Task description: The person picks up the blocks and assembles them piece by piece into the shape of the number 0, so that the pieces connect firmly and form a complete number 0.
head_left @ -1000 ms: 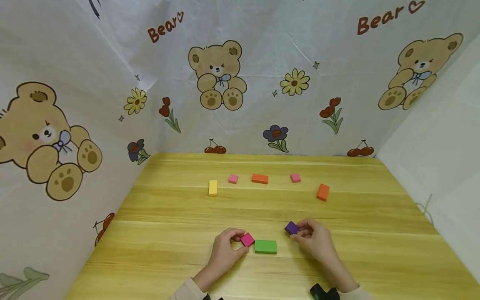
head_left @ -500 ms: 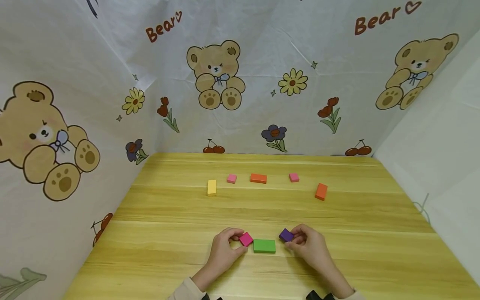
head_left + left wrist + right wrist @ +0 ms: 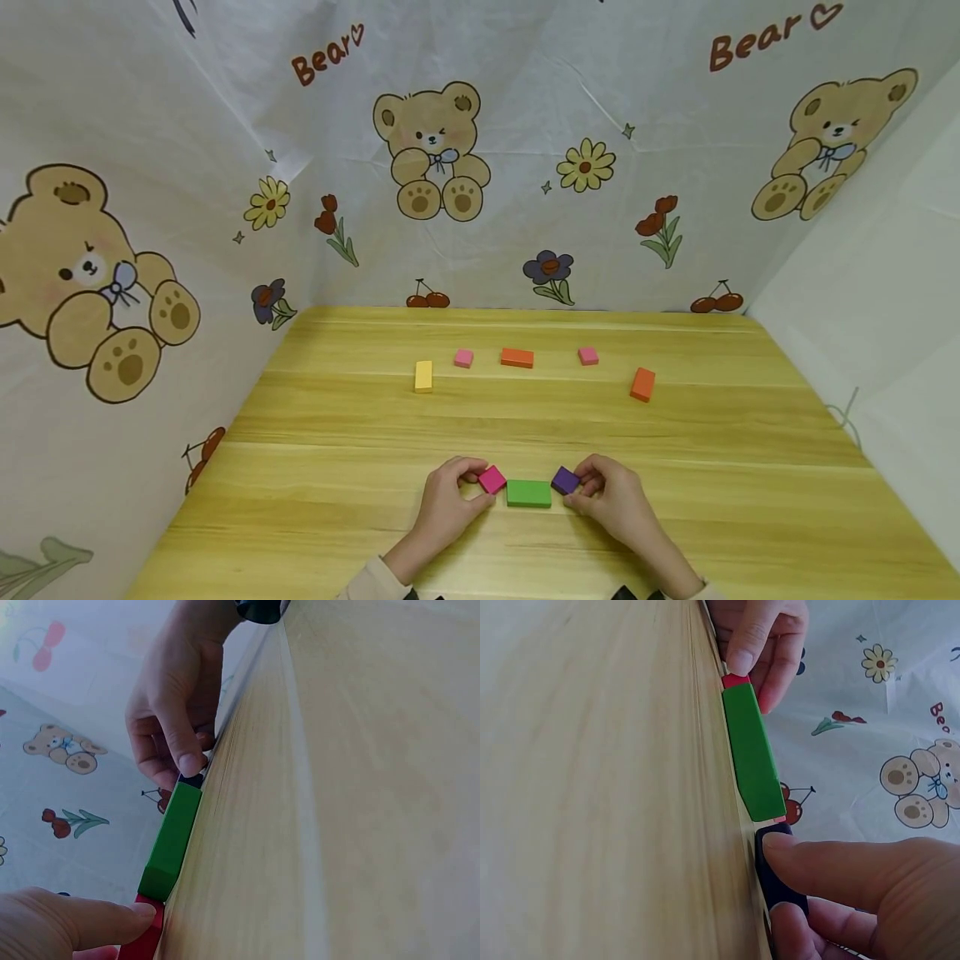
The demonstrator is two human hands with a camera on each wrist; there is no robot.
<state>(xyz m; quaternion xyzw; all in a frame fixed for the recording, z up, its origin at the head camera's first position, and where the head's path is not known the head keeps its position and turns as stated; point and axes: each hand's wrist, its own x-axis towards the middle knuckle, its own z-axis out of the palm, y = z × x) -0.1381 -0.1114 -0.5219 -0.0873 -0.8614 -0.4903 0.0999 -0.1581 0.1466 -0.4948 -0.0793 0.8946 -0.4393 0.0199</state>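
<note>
A green rectangular block (image 3: 528, 493) lies flat on the wooden table, its long side running left to right. At its left end my left hand (image 3: 448, 502) pinches a magenta block (image 3: 492, 480), turned cornerwise, between thumb and fingers. On the other side my right hand (image 3: 617, 502) pinches a dark purple block (image 3: 566, 481), also turned at an angle, close to the green block's right end. The right wrist view shows my thumb on the purple block (image 3: 776, 874), with a narrow gap between it and the green block (image 3: 754, 754).
Farther back on the table (image 3: 360, 467) lie a yellow block (image 3: 423, 377), two pink blocks, one left (image 3: 463, 358) and one right (image 3: 588, 357), and two orange blocks, one central (image 3: 517, 358) and one at right (image 3: 642, 385). A bear-printed cloth (image 3: 510, 50) hangs behind.
My right hand has moved left and toward me with the purple block, bringing it beside the green block's right end. My left hand and the magenta block stay in place.
</note>
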